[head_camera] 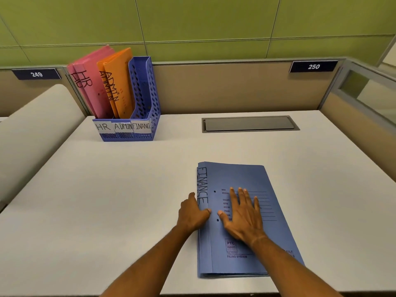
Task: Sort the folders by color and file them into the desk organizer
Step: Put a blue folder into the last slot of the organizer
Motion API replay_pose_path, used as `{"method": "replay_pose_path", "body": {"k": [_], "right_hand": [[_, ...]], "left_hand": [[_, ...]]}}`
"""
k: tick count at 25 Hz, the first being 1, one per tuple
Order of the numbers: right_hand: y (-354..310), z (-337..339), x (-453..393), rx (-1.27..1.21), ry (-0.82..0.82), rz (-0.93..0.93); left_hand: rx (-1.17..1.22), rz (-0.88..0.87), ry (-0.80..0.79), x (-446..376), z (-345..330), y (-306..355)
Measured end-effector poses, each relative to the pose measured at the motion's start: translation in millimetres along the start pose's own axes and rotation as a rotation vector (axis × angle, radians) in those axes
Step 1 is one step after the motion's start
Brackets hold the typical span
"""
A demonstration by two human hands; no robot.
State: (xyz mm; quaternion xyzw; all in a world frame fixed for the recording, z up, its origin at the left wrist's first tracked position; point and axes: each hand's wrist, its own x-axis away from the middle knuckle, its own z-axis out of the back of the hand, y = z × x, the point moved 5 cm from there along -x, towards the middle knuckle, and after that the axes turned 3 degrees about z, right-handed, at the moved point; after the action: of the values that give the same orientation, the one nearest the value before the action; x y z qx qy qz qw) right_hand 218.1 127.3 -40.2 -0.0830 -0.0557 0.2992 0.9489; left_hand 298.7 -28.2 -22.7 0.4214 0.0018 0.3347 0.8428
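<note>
Several blue folders (237,181) marked FINANCE lie stacked flat on the bench (107,200), near its front edge. Right hand (244,213) presses on the top cover, fingers spread; left hand (192,213) pinches the spine edge. Behind to the left, the desk organizer (139,116) holds pink folders (92,86) and orange folders (120,82).

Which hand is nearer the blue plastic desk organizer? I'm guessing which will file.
Left. The left hand grips the blue folder's spine, organizer side; the right hand lies flat further right.
</note>
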Motion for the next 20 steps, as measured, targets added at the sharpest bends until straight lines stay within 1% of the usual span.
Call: {"method": "replay_pose_path", "body": {"k": [5,7,11,14,18,20], "right_hand": [[3.8,-0.2,-2.2,0.048,-0.029,-0.013],[8.0,-0.7,-2.3,0.054,-0.042,-0.034],[12.9,3.7,-3.8,0.026,-0.035,-0.031],[16.0,13.9,-8.0,-0.058,-0.007,-0.031],[14.6,37.3,-15.8,-0.152,0.051,0.001],[10.6,54.4,-22.4,-0.203,0.113,0.035]], "left_hand": [[0.168,0.164,-0.003,-3.5,-0.5,-5.6],[0.212,0.192,0.009,-2.9,-1.8,-4.9],[0.263,0.174,-0.009,-3.6,-1.5,-3.3],[0.296,0.160,-0.026,-4.4,8.9,0.1],[0.389,0.121,-0.069,-3.3,28.3,13.2],[0.428,0.091,-0.068,-2.6,42.0,22.1]]}}
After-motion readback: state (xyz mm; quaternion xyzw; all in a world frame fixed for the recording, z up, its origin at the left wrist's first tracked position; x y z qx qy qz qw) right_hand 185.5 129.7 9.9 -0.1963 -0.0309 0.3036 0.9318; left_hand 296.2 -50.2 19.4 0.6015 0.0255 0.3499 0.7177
